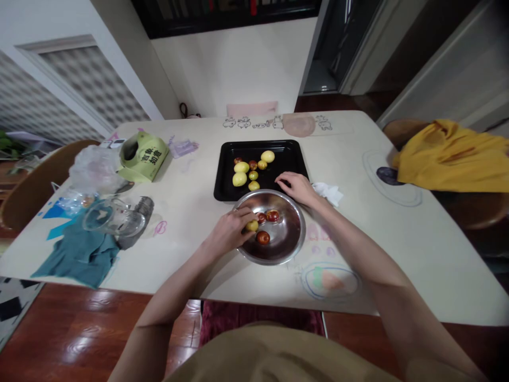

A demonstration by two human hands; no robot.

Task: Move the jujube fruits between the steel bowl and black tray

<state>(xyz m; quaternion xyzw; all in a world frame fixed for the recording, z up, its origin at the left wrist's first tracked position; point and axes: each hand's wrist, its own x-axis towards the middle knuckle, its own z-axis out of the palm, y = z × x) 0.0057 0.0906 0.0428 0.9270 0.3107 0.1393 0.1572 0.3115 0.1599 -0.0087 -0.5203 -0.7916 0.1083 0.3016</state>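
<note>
My left hand (234,229) reaches into a round metal bowl (292,245) from its left side, with its fingers closed on a yellow-green jujube (252,225). Reddish-brown jujubes (263,237) lie beside it in the bowl. Above the bowl's far right rim is my right hand (297,188), its fingers loosely bent and apart, with nothing seen in them. It is at the near right edge of a black baking tray (282,149). On that tray lie yellow lemons (240,179) and several small jujubes (253,175), some green-yellow, some brown.
A crumpled white tissue (328,193) lies right of the tray. On the table's left are a green paper package (145,154), a clear plastic bag (95,170), a clear pitcher (115,217) and a teal cloth (81,252). Yellow fabric (453,156) hangs over a chair at right.
</note>
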